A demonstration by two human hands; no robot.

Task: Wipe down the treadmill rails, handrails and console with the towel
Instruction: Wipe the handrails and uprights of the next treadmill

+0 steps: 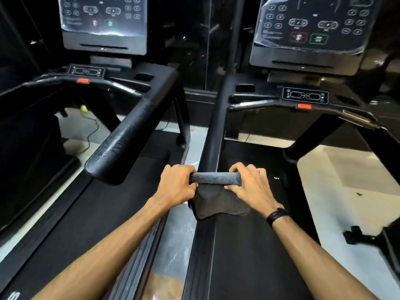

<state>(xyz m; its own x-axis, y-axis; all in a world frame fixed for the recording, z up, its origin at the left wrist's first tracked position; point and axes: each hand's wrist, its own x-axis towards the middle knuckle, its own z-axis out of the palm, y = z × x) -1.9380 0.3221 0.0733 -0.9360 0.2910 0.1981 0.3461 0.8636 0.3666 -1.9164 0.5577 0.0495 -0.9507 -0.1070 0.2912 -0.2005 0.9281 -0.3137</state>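
A dark grey towel [218, 204] hangs in front of me, its upper edge rolled or folded into a tight band [214, 178]. My left hand [176, 185] pinches the band's left end and my right hand [251, 185] holds its right end and the cloth below it. The towel sits at the near end of the right treadmill's left handrail [213, 131], which runs away toward its console [311, 24]. Whether the cloth touches the rail I cannot tell.
A second treadmill stands on the left with its thick right handrail [127, 135] ending near my left hand, and its own console [104, 20]. Both consoles carry plastic film. Pale floor [337, 187] shows between and right of the machines.
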